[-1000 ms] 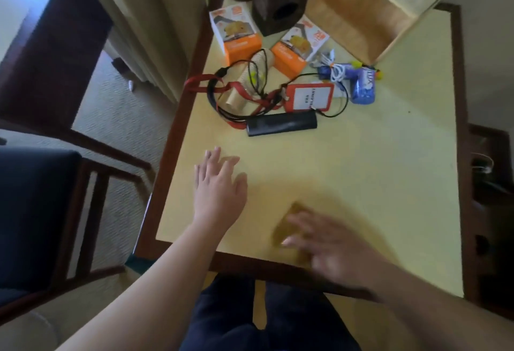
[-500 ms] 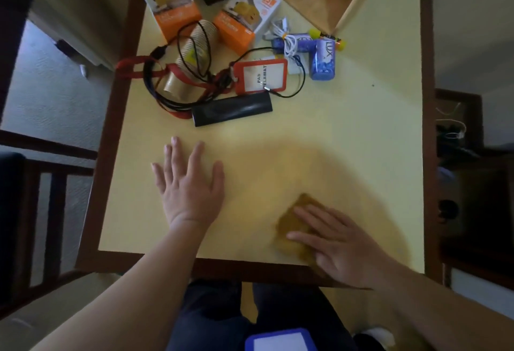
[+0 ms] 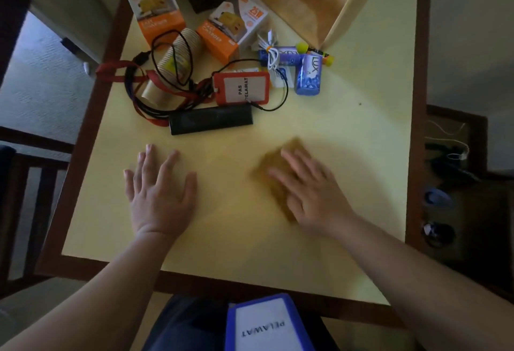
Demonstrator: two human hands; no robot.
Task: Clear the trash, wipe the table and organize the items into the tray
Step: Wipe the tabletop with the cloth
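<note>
So both hands are flat on the bench (image 3: 347, 133): left hand (image 3: 160, 192) palm down with fingers spread, holding nothing, right hand (image 3: 311, 189) pressing straight fingers on the brown cloth (image 3: 274, 167), just right of the left one.

Dim indoor light, soft focus, motion blur on one hand.

The table (image 3: 347, 133) was lit unevenly, paler at its far side and darkening toward the near edge, with a broad soft shadow around the right hand (image 3: 311, 192). That hand and the cloth (image 3: 274, 168) under it were smeared by motion blur, while the left hand (image 3: 160, 192) looked fairly sharp. Wide-angle distortion bent the table edges, and the corners fell into murk.
</note>
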